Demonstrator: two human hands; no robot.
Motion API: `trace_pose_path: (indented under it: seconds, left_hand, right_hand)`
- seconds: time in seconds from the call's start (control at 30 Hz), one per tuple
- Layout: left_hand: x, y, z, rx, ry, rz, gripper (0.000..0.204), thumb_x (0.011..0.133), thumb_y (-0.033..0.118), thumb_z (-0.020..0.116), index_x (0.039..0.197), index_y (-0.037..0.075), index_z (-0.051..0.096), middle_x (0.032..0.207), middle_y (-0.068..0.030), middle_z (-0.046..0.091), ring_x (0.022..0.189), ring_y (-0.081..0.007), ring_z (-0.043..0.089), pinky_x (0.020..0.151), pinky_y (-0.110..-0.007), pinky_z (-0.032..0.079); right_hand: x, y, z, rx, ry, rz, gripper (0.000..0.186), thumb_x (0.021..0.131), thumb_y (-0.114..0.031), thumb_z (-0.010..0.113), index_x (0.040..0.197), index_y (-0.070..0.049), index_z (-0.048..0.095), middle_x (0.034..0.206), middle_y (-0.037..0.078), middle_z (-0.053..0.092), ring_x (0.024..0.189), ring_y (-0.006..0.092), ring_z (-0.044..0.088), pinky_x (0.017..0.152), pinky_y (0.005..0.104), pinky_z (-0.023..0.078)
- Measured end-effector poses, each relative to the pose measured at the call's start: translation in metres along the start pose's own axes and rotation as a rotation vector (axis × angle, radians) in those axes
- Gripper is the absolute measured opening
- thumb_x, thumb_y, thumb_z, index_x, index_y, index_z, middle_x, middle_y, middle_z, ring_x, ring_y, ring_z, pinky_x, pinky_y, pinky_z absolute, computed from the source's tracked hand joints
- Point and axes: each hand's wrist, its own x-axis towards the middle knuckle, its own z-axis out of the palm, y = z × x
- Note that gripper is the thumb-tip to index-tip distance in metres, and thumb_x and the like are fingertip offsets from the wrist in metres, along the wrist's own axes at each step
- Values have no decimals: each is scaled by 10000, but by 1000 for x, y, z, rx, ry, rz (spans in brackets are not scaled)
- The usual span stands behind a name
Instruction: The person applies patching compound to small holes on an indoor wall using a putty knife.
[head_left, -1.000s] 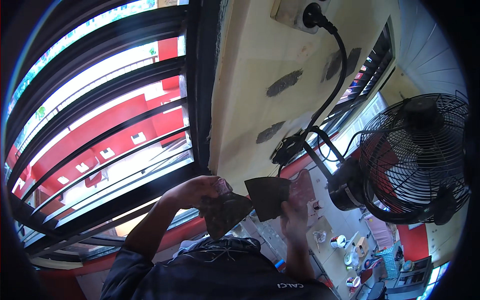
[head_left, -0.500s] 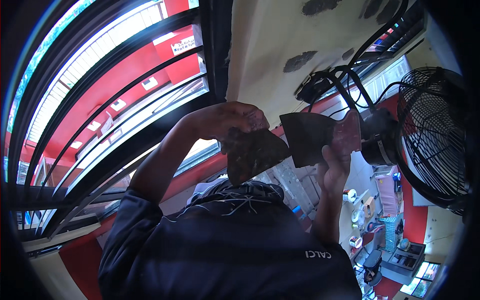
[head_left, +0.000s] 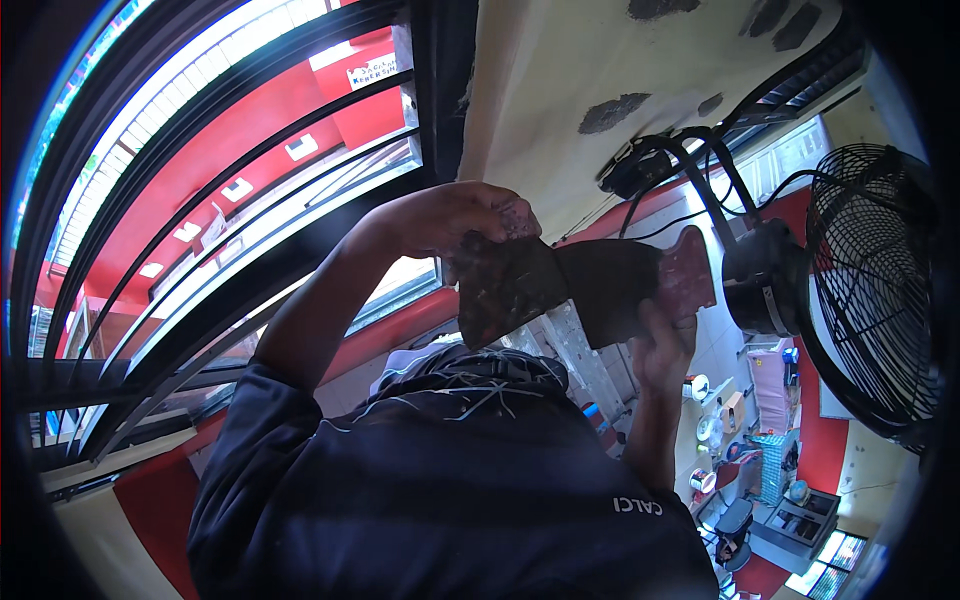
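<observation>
My left hand [head_left: 480,215] is closed on the upper end of a dark, stained putty scraper [head_left: 505,295], a flat blade that widens away from the fingers. Beside it, my right hand [head_left: 665,345] grips a second putty scraper [head_left: 605,290] from below, thumb across its face. This second one has a dark wide blade and a reddish end part [head_left: 688,270]. The two blades meet edge to edge in front of my chest, seemingly touching or slightly overlapping. Whether any putty lies on them is too dark to tell.
A cream wall [head_left: 550,60] with grey patches [head_left: 615,113] rises ahead. At the right a black caged fan [head_left: 870,300] hangs on a bracket close to my right hand. Dark window bars [head_left: 250,160] fill the left. Far below right are tubs [head_left: 703,480] and furniture.
The blades have come together; a small gap lay between them before. The right scraper has shifted slightly left and down, the left one slightly up. The whole view has tilted a little.
</observation>
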Motion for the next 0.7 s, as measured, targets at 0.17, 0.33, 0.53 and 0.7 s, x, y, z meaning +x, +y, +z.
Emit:
trace_pose_path:
  seconds: [0.17, 0.33, 0.53, 0.7]
  left_hand:
    - [-2, 41, 10, 39, 56, 23, 294, 674, -13, 635, 964, 30, 645, 1182, -148, 537, 1094, -263, 543, 916, -313, 451]
    - [5, 6, 14, -70, 22, 21, 326, 798, 75, 502, 1101, -28, 564, 1016, -98, 584, 917, -153, 572, 827, -267, 462]
    - [1, 34, 36, -497, 180, -358, 297, 813, 97, 497, 1083, -4, 564, 985, -76, 574, 870, -110, 563, 723, -255, 496]
    - [-4, 49, 45, -407, 306, -321, 254, 810, 106, 509, 1043, 27, 572, 942, -58, 563, 895, -121, 582, 702, -252, 518]
  right_hand:
    - [-6, 19, 2, 44, -41, 85, 547, 774, 57, 517, 1304, 15, 387, 1237, 142, 514, 1120, 246, 524, 961, 363, 410]
    - [-12, 32, 8, 169, 21, 255, 559, 792, 63, 505, 1327, -26, 368, 1283, 138, 473, 1142, 266, 513, 964, 381, 427]
    - [-14, 48, 11, 328, 78, 358, 381, 828, 23, 525, 1207, 3, 485, 1092, 140, 599, 965, 234, 622, 774, 319, 538]
    - [-14, 49, 14, 481, 126, 486, 420, 833, -22, 521, 1247, -12, 448, 1140, 140, 573, 1001, 246, 607, 783, 326, 533]
